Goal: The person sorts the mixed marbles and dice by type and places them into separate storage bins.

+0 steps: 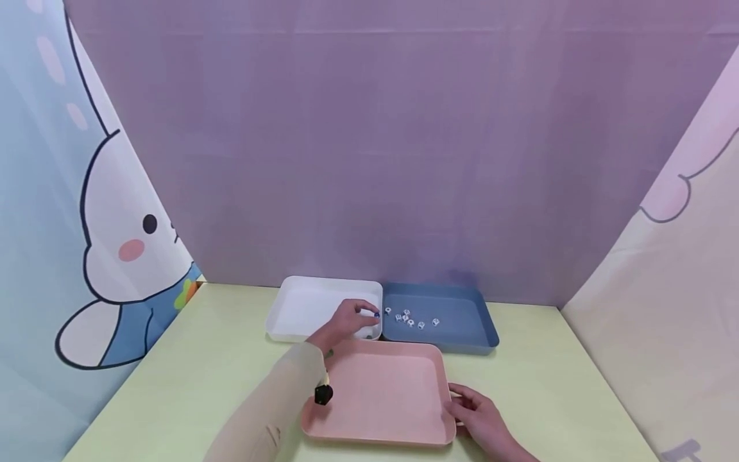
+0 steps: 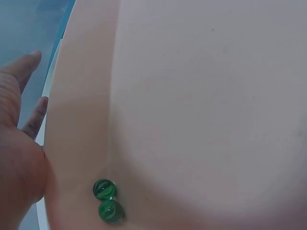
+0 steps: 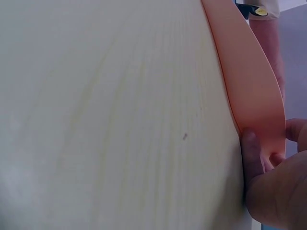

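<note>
My left hand (image 1: pixel 349 317) reaches over the right part of the white tray (image 1: pixel 300 282) and pinches a small dark blue marble (image 1: pixel 377 314) at its fingertips. Below that hand, a small greenish thing (image 1: pixel 369 337) shows in the white tray. The left wrist view shows part of this hand (image 2: pixel 19 158) beside the pink tray's wall, its fingertips' hold out of sight. Two green glass marbles (image 2: pixel 110 211) lie touching in a corner of the pink tray (image 1: pixel 383 391). With thumb and fingers, my right hand (image 1: pixel 479 417) grips the pink tray's right rim (image 3: pixel 254 72).
A blue-grey tray (image 1: pixel 462 330) adjoins the white one on the right and holds several small white cubes (image 1: pixel 410 323) with dark marks. All three trays are on a pale yellow table (image 1: pixel 554 385). A purple curtain (image 1: pixel 369 160) hangs behind, with patterned cloths at both sides.
</note>
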Demonstrator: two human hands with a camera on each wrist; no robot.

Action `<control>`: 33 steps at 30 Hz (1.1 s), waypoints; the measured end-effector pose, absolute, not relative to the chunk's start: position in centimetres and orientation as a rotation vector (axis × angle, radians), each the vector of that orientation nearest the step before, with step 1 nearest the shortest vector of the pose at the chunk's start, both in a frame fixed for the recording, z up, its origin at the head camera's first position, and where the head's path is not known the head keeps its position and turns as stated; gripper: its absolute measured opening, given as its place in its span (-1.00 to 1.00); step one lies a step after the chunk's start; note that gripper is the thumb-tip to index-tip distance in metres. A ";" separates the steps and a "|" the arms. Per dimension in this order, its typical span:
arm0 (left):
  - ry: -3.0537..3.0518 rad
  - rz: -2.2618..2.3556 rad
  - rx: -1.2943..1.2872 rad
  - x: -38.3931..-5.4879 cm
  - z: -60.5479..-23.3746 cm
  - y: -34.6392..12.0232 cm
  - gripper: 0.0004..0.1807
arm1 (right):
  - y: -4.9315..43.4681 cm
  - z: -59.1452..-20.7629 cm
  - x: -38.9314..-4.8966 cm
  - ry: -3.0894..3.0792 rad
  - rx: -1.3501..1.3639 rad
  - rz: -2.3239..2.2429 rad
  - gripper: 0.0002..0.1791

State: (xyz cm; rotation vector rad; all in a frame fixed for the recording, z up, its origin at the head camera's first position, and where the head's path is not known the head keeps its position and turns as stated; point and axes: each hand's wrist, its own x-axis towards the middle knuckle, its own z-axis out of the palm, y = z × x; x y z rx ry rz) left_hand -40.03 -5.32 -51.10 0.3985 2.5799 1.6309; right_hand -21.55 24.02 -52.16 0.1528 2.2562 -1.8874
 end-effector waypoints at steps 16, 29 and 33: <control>2.589 1.579 0.345 -39.4 -52.0 -5.7 -0.84 | 23.8 -52.8 -21.5 2.236 0.158 -1.887 -0.42; 2.850 0.929 0.734 -38.3 -48.6 -6.2 -0.95 | 23.9 -52.4 -21.7 2.250 0.148 -1.909 -0.47; 2.861 0.658 0.791 -37.6 -46.9 -6.6 -0.91 | 24.0 -52.4 -21.7 2.271 0.193 -1.895 -0.47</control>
